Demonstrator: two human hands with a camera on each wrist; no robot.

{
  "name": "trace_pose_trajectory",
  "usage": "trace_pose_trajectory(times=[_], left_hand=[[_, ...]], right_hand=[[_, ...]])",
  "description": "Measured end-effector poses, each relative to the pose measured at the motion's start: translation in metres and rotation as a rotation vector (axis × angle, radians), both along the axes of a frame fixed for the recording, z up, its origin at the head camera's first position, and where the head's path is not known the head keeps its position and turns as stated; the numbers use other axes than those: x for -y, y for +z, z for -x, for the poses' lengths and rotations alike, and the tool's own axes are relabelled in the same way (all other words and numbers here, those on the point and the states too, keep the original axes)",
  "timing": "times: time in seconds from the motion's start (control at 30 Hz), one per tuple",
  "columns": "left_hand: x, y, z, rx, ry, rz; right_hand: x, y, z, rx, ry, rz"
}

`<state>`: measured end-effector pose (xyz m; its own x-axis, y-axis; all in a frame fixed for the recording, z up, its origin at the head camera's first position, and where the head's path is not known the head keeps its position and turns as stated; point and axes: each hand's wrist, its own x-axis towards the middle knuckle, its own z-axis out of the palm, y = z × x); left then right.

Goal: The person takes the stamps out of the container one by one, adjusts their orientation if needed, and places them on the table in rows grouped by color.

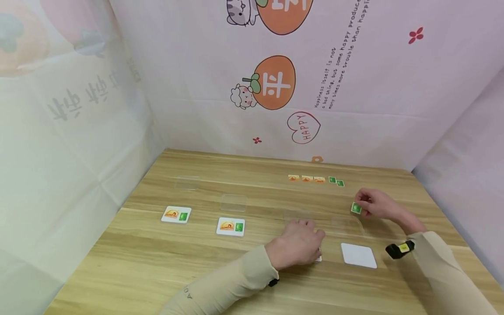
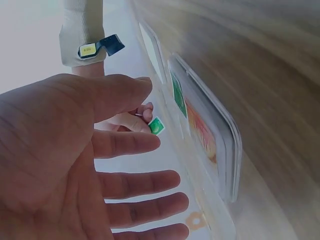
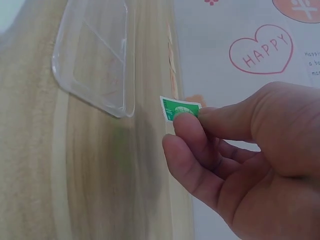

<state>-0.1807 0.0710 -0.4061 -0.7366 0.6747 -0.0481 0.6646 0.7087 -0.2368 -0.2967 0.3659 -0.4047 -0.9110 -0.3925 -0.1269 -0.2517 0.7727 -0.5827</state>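
Observation:
My right hand (image 1: 377,205) pinches a small green sticker (image 3: 172,108) between thumb and index finger, held above the table at the right. My left hand (image 1: 296,245) is over a white rounded case (image 2: 222,160) and hides most of it in the head view. In the left wrist view its fingers are extended, beside the case; whether they touch it I cannot tell. That case bears an orange picture sticker (image 2: 201,132) and a green sticker (image 2: 178,95). To the right lies a plain white case (image 1: 358,255) with no sticker on it.
Two white cases (image 1: 176,215) with orange and green stickers lie at the left. Transparent covers (image 1: 233,203) lie behind the cases, one near the right hand (image 3: 95,55). Small orange stickers (image 1: 306,178) and two green ones (image 1: 340,183) lie near the printed cloth backdrop (image 1: 220,127).

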Motion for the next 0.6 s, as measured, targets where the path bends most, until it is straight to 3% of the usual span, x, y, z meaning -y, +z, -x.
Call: trace_pose_trajectory(times=[0.27,0.6], left_hand=[[0.008,-0.003,-0.002,-0.058,-0.028,-0.004],[0.024,-0.003,0.003,-0.013,0.023,-0.008]], right_hand=[[-0.003,-0.007,0.007,0.01,-0.034,-0.002],[-0.003,-0.01,0.015,0.014,-0.03,-0.003]])
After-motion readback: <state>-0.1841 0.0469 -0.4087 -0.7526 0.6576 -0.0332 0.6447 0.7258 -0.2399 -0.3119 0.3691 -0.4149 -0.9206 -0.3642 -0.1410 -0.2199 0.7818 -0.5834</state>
